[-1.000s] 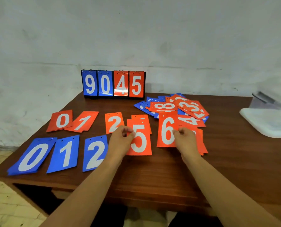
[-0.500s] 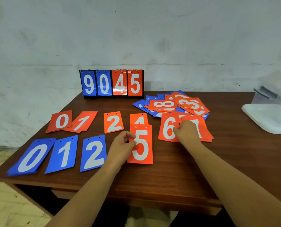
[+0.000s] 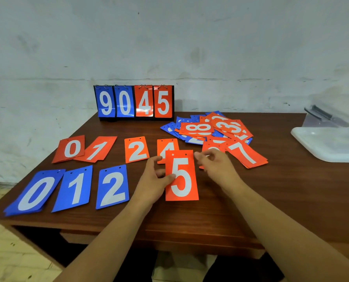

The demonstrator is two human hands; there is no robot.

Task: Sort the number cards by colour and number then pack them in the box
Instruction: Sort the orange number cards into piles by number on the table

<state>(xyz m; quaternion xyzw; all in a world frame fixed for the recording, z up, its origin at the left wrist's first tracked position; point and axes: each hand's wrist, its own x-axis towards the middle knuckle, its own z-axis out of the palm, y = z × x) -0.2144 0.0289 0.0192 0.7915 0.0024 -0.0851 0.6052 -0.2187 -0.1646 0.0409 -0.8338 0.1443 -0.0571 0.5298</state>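
Left hand [image 3: 153, 180] pinches the orange 5 card [image 3: 181, 178] by its 9 o'clock edge, drawn nearer than the 4 card [image 3: 166, 145]. Right hand [image 3: 216, 165], loosely curled and empty, has left the 6 card [image 3: 211, 146] at 12 o'clock. The 5 probably joins the orange row next; box [image 3: 332, 147] waits at 3 o'clock

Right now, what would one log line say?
left hand: pinches orange rectangular 5 card | right hand: blurred, beside card | step: sorting

— What colours do you see?
— Orange cards [image 3: 136, 150] and blue cards [image 3: 112, 186], all with white digits.
— And the table [image 3: 271, 190]?
— Dark red-brown, wood-grained. The wall [image 3: 169, 37] is blotchy grey-white.
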